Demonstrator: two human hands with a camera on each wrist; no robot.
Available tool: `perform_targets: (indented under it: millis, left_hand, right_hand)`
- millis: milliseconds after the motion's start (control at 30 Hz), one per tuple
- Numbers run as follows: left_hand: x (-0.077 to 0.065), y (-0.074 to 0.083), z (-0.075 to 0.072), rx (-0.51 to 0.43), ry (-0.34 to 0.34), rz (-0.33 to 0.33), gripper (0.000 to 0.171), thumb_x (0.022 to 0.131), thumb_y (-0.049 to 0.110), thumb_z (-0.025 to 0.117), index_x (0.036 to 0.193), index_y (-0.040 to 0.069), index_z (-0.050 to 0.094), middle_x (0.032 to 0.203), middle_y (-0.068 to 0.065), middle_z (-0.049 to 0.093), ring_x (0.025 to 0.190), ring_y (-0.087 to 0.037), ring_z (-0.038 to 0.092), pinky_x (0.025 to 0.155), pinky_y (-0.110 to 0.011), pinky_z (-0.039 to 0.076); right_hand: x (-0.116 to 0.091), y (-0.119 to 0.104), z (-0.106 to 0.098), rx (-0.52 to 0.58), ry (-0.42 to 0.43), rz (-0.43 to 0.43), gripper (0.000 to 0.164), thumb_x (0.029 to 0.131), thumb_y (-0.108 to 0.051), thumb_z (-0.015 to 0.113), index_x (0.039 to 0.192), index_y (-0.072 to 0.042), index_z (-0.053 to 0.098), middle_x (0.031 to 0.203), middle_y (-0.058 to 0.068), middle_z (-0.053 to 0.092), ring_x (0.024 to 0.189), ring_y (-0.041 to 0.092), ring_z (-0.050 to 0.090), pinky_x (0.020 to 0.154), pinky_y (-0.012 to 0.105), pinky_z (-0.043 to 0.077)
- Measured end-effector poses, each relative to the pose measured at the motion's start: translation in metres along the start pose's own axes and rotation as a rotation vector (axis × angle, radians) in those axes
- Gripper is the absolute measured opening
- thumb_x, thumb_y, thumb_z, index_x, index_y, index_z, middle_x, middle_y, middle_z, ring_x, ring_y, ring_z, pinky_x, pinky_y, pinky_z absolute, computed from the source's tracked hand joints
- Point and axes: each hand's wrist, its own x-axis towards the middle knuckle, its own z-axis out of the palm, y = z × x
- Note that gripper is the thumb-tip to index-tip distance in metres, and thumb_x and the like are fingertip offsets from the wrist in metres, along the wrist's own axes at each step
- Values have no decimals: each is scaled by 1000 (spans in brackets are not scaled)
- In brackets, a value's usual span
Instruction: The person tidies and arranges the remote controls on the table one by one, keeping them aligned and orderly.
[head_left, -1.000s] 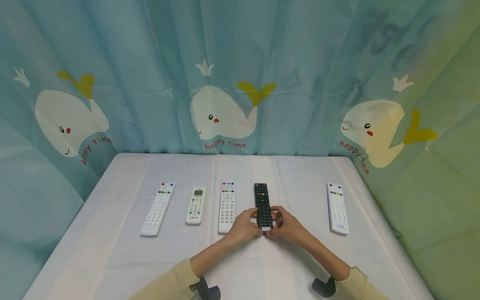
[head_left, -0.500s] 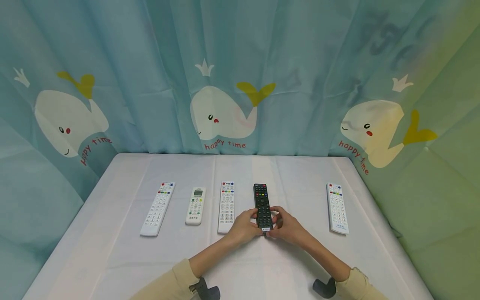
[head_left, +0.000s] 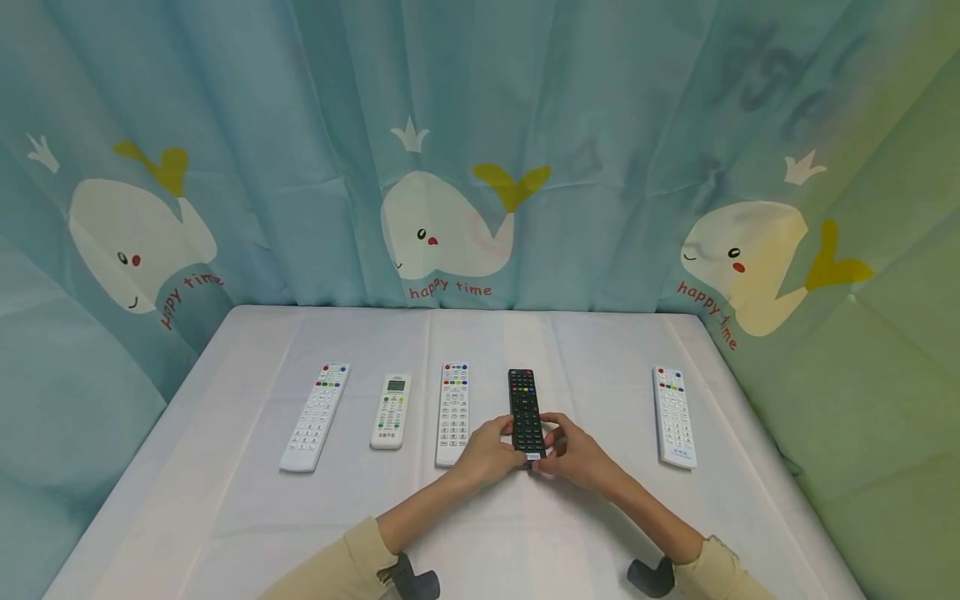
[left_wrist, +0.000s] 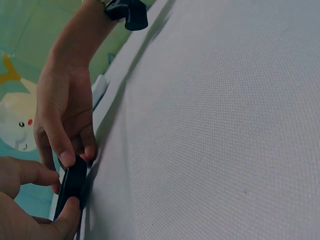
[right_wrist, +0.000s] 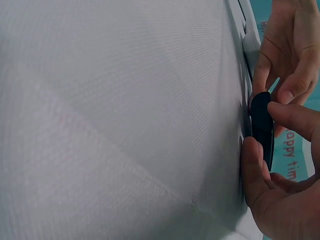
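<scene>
A black remote control [head_left: 524, 408] with rows of buttons lies right of the middle of the white table. My left hand [head_left: 486, 454] grips its near left side, thumb at the near end by a small white label. From the right, my right hand [head_left: 577, 450] pinches the same end between thumb and fingers. Both wrist views show the end of the black remote [left_wrist: 75, 177] between the two hands, close to the cloth. In the right wrist view, fingers of the left hand [right_wrist: 292, 55] meet the remote from above. Its underside is hidden.
Left of the hands lie a white remote [head_left: 454, 417], a smaller white remote with a display [head_left: 392, 412] and a slanted white remote [head_left: 315, 421]. Another white remote [head_left: 675, 417] lies at the right. A whale-print curtain [head_left: 450, 225] hangs behind the white table [head_left: 600, 342].
The black remote's far end has shifted very slightly toward me, and the left thumb covers a little more of its label. Both hands keep their grip; the other remotes stay put.
</scene>
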Motion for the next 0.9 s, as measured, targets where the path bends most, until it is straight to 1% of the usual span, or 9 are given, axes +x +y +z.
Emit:
perform_targets:
  millis: [133,300,367,467,633,767,900]
  left_hand:
    - [1,0,-2,21,24,21,71,76,0,74,141,-10,46,130,-28,56,92,-24,69,78,-34,56]
    - [2,1,-4,62,53,54,70,78,1,74,141,-9,46,126,-24,56,95,-26,68,77,-34,57]
    - [2,3,-6,82,66,76,69,79,3,74,141,-9,46,125,-23,56,97,-27,67,78,-36,57]
    - [3,7,-8,109,96,115,68,80,5,73,141,-9,47,125,-22,56,101,-30,65,81,-39,56]
    - [5,12,-11,128,145,184,63,84,7,72,141,-3,49,126,-21,57,106,-33,63,86,-43,55]
    - [6,16,-10,126,154,245,57,88,10,72,139,-1,51,127,-20,57,109,-33,62,89,-40,54]
    - [8,21,-6,101,134,296,55,90,11,72,139,-3,51,129,-20,57,111,-32,61,92,-38,54]
  right_hand:
    - [-1,0,-1,-1,0,-2,79,75,-7,85,143,-3,46,97,5,55,82,18,57,68,31,48]
    - [-1,-1,-3,-4,6,-12,76,76,-10,85,142,-4,47,98,5,57,82,18,58,68,32,50]
    - [-2,0,-5,-6,11,-14,73,78,-12,84,142,-4,49,99,5,58,82,18,59,66,31,51]
    - [-2,0,-10,21,6,-23,67,81,-13,81,140,-5,51,101,7,59,83,19,61,67,32,52]
    - [-3,-1,-21,28,14,-47,53,87,-15,77,135,-4,56,107,8,60,88,20,63,72,33,54]
    - [-2,-2,-32,-7,28,-100,48,89,-15,75,132,-4,59,116,11,63,95,22,64,79,37,53]
    - [0,0,-44,-13,7,-175,50,90,-13,73,135,-1,56,128,19,60,105,30,63,88,44,53]
